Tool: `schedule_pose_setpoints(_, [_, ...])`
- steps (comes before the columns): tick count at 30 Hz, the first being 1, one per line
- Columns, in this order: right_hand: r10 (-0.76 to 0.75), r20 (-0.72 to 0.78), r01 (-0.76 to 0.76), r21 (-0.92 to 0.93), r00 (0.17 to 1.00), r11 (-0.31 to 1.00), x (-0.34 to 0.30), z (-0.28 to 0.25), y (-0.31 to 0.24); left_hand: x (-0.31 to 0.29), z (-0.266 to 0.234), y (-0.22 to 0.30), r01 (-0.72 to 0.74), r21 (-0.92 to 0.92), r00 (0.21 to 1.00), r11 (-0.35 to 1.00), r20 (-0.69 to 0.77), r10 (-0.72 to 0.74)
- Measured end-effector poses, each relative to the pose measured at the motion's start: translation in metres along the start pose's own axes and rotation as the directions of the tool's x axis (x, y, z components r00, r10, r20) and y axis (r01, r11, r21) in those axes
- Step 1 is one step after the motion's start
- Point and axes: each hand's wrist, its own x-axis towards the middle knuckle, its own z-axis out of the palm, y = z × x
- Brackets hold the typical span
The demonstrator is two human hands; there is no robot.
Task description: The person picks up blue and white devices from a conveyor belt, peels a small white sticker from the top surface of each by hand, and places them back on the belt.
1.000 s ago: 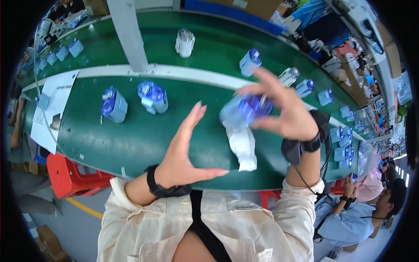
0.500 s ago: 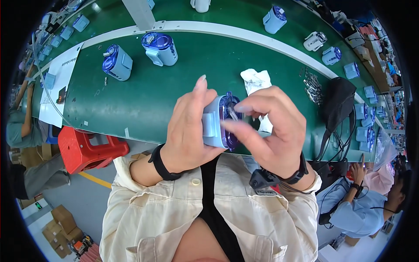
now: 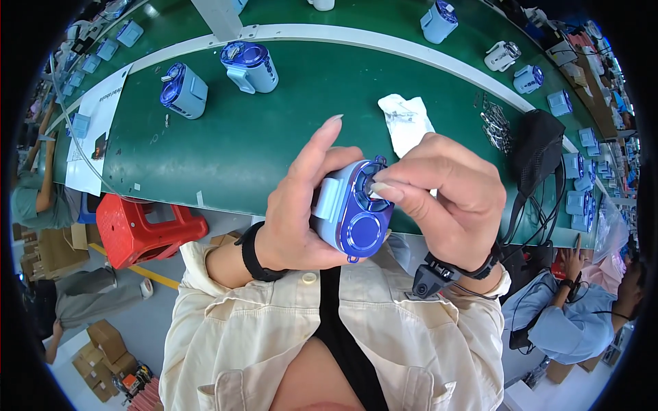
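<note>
My left hand wraps round a light blue bottle, tilted so that its shiny dark blue lid faces up and to the right. A light blue clip or handle runs along the bottle's side by my left fingers. With thumb and forefinger, my right hand pinches at a small pale spout piece in the lid's recess; the fingertips hide most of it. Beyond my right hand lies a crumpled white cloth or paper on the green table.
Two similar bottles, a left one and a larger-looking one, stand at the back left. Small metal parts lie near a black bag with cables at right. A red stool stands at left. Other people work on both sides.
The bottle has turned so its lid faces me more. My right thumb and forefinger have closed from a looser hold round the clear spout to a tight pinch at the recess.
</note>
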Motion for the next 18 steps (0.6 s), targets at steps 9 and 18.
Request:
schedule_pose_setpoints(9, [-0.286,-0.083,0.240,-0.352,0.955,0.905,-0.014,0.011,0.001,0.003,0.010,-0.003,-0.148,0.140,0.982,0.979,-0.094,0.162])
schedule_pose_setpoints(18, [-0.306,0.000,0.257,-0.544,0.952,0.799,-0.027,0.019,-0.009,-0.002,0.018,-0.022,-0.332,0.341,0.898,0.880,-0.170,0.405])
